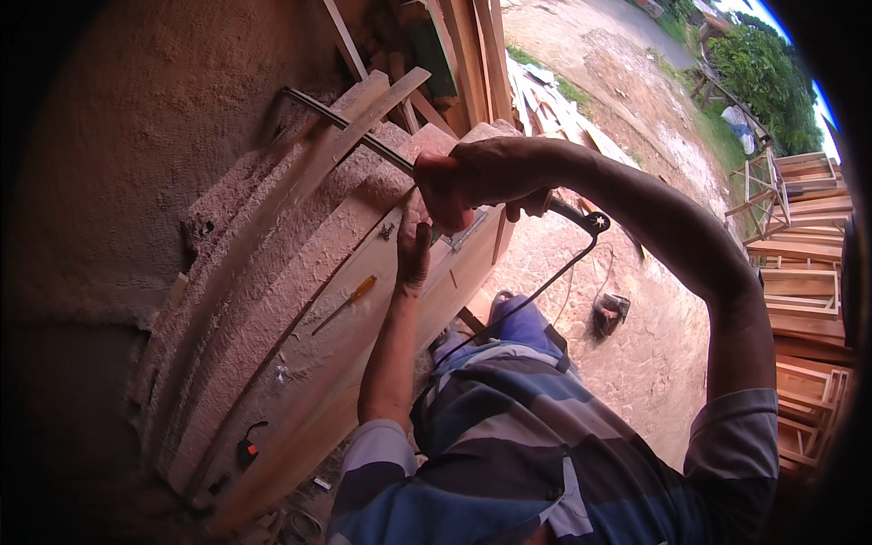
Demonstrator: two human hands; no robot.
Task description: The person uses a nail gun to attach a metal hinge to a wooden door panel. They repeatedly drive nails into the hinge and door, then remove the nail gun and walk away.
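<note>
My right hand (481,173) reaches across from the right, its fingers curled round a dark-handled tool (572,214). The tool's rounded end has a star-shaped mark, and a thin dark cord or rod runs from there down toward my waist. Close under it my left hand (414,243) points upward, thumb apart, its fingertips partly hidden by the right hand. A long straight metal bar (354,129) slants from the upper left to my right hand, crossing a pale wooden strip (380,113). Whether bar and tool are one piece is hidden. Beneath lies a dusty workbench (282,350).
On the bench are an orange-handled screwdriver (361,289) and a small black-and-orange item (247,449). Boards (472,64) lean at the back. A rough wall (136,163) stands left. A dark power tool (610,312) lies on the floor; wooden frames (804,300) are stacked at right.
</note>
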